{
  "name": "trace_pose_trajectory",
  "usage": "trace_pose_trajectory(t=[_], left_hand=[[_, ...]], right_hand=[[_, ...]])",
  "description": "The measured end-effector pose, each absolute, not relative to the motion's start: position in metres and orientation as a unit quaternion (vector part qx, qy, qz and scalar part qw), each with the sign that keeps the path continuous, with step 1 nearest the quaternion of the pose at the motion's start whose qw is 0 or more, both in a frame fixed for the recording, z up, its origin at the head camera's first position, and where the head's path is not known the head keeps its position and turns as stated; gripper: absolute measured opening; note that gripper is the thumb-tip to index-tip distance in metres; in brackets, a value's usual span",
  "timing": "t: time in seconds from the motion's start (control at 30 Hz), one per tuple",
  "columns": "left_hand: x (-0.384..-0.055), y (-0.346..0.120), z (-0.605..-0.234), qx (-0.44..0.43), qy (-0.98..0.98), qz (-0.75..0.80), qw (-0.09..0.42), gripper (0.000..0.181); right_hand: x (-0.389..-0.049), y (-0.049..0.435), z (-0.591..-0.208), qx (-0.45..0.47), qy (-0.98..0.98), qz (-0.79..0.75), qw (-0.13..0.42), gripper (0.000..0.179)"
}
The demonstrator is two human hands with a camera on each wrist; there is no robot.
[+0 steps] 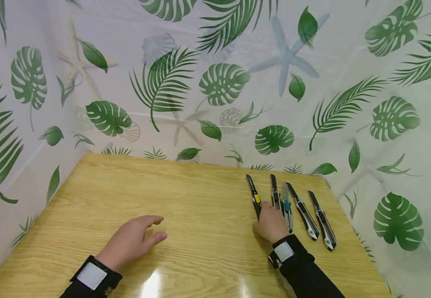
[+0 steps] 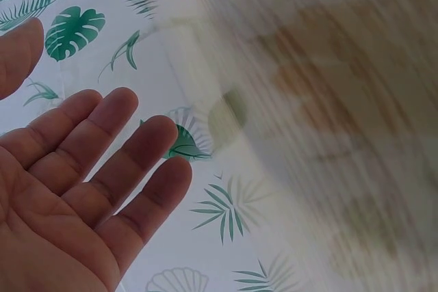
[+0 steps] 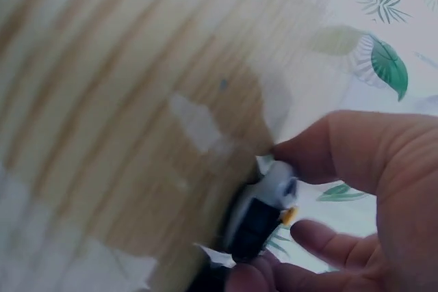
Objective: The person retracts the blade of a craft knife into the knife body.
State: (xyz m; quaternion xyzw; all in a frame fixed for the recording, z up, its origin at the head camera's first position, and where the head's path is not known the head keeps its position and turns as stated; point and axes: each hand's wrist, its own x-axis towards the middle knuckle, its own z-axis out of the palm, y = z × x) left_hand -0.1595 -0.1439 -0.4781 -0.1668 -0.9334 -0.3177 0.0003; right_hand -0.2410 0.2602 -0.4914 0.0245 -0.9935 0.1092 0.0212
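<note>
My right hand [image 1: 272,221] pinches the leftmost utility knife [image 1: 253,188], which is black with a yellow slider. In the right wrist view the thumb and fingers close around that knife's black and silver handle [image 3: 263,210]. Just right of the hand lie a black-bladed knife [image 1: 275,191], partly covered by the fingers, and a thin teal-slider knife [image 1: 287,207]. Two larger silver and black knives [image 1: 306,217] [image 1: 323,223] sit further right. Left of centre, my left hand [image 1: 135,240] is held above the table, fingers loosely extended and palm bare in its wrist view.
The wood-grain table [image 1: 144,182] stretches under both hands. A white cloth backdrop [image 1: 237,116] printed with green leaves, shells and starfish rises behind it and along both sides. Glare spots mark the table's near part.
</note>
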Motion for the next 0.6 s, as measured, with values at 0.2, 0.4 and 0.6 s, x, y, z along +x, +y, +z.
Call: trace_pose_trajectory(t=[0.2, 0.4, 0.6], left_hand=[[-0.161, -0.142, -0.478, -0.165, -0.932, -0.322, -0.002, 0.052], [-0.162, -0.14, -0.479, -0.166, -0.929, -0.331, -0.001, 0.051], [-0.163, -0.131, -0.478, -0.169, -0.92, -0.353, 0.022, 0.049]], right_hand=[[-0.249, 0.262, -0.494, -0.013, -0.994, 0.102, 0.038, 0.045], [-0.25, 0.261, -0.49, -0.026, -0.99, 0.135, 0.033, 0.028], [-0.239, 0.238, -0.48, 0.003, -0.979, 0.195, 0.063, 0.038]])
